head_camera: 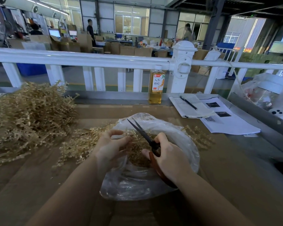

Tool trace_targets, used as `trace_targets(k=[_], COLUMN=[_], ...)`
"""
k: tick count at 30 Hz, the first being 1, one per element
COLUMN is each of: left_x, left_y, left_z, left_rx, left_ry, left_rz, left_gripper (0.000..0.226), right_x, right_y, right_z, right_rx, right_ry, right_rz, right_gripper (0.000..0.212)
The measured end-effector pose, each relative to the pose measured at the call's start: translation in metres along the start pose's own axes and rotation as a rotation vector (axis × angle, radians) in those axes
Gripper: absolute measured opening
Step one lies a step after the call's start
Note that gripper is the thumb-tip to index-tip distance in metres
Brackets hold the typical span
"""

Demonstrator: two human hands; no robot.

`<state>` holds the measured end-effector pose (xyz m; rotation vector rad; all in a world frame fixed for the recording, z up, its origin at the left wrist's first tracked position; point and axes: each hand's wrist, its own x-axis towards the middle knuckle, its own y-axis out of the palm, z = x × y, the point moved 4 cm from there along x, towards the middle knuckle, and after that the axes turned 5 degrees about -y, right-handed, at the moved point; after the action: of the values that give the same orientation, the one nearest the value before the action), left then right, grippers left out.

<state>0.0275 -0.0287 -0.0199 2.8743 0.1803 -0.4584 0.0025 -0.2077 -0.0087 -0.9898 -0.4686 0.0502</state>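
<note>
My right hand [167,156] grips a pair of scissors [142,134] by their reddish handles, with the dark blades slightly apart and pointing up and to the left. My left hand [111,145] pinches a golden beaded sprig [88,141] that reaches left from an open clear plastic bag [183,137]. Small golden pieces fill the bag's mouth between my hands. A large heap of the same golden sprigs [28,118] lies at the left of the brown table [235,185].
A bottle of amber drink [155,88] stands at the table's back edge by a white railing [88,60]. At the right lie a notebook with a pen [189,103], printed sheets [227,123], and plastic bags [268,92]. People and cartons are far behind.
</note>
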Motion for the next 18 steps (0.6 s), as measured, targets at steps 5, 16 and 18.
trace_targets(k=[5, 16, 18], left_x=[-0.001, -0.011, -0.011], left_y=[-0.004, 0.012, 0.016], left_z=[0.0, -0.02, -0.021], left_rx=[0.039, 0.085, 0.05], left_ry=[0.002, 0.304, 0.321], left_rz=[0.065, 0.174, 0.203], left_gripper=[0.05, 0.039, 0.049], right_x=[-0.003, -0.003, -0.002], right_y=[0.001, -0.004, -0.008], right_z=[-0.002, 0.0, 0.001], right_rx=[0.008, 0.064, 0.081], right_ry=[0.005, -0.012, -0.014], right_rz=[-0.01, -0.136, -0.168], right_gripper=[0.034, 0.033, 0.032])
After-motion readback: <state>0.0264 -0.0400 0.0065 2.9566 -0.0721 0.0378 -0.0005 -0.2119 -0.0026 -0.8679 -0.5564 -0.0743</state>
